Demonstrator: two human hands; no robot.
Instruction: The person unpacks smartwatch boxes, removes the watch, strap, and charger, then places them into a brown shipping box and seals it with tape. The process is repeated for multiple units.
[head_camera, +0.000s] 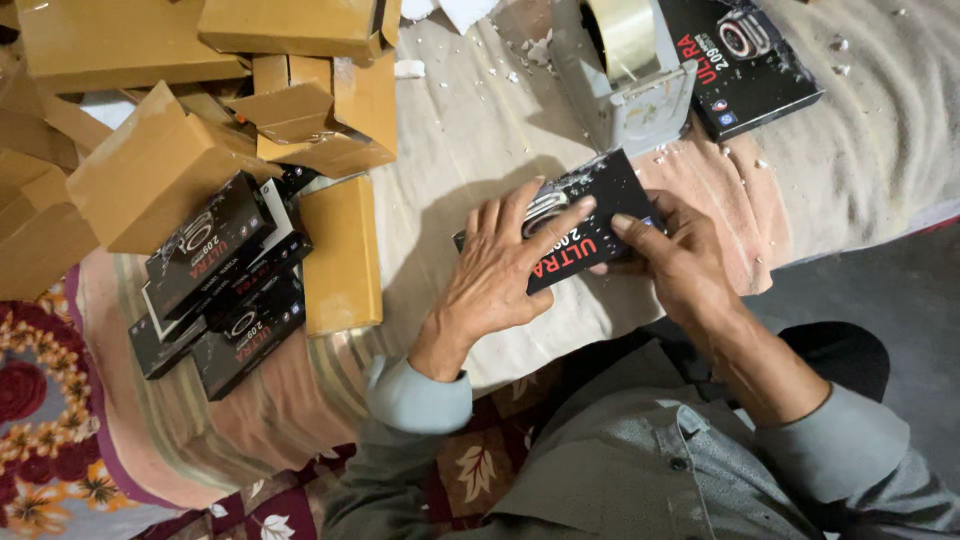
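Together, left hand (497, 272) and right hand (672, 252) clasp black box (600, 195).

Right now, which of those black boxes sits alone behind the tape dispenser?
The black box at the top right, partly behind the grey tape dispenser; no hand touches it.

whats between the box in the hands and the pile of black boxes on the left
In the head view, a flat brown cardboard box and bare cloth lie between the held black box and the pile.
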